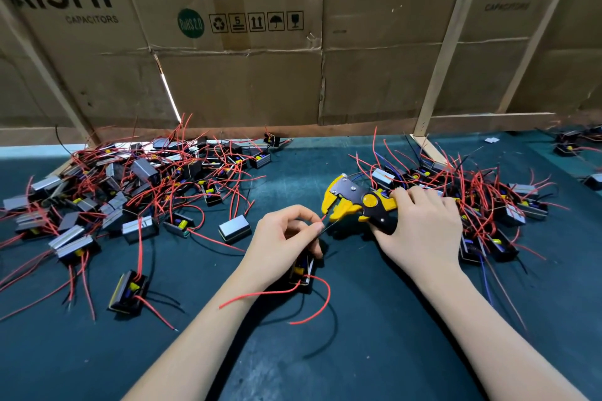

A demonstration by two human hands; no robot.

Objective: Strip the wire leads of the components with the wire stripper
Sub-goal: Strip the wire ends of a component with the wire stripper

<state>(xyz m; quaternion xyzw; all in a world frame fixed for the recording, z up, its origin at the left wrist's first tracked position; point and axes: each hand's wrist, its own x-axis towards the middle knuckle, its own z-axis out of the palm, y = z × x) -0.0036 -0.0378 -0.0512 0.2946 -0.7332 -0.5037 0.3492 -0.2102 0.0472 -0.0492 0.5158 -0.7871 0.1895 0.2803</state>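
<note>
- The wire stripper [355,203], yellow and black, is sitting just right of the frame's centre, its head pointing left and its handles disappearing into the right hand [420,225].
- The right hand is gripping those handles, fingers curled over the top and the thumb underneath.
- A thin red wire lead [322,220] is reaching the stripper's jaws from the left; whether the jaws are biting on it, I cannot tell.
- The left hand [283,238] is pinching that lead between thumb and forefinger, just left of the stripper's head.
- The remaining left fingers are curling around a small black component [303,270] tucked under the palm, with red and black wires trailing out toward the lower centre.
- A big heap of similar components [130,189] with red leads is lying across the left middle of the frame.
- A second tangled pile [488,198] is lying at the right, behind and beside the right hand.
- Everything is resting on a dark green table mat [293,361].
- Flattened cardboard boxes [244,75] braced by pale wooden slats [446,52] are filling the upper half of the frame.
</note>
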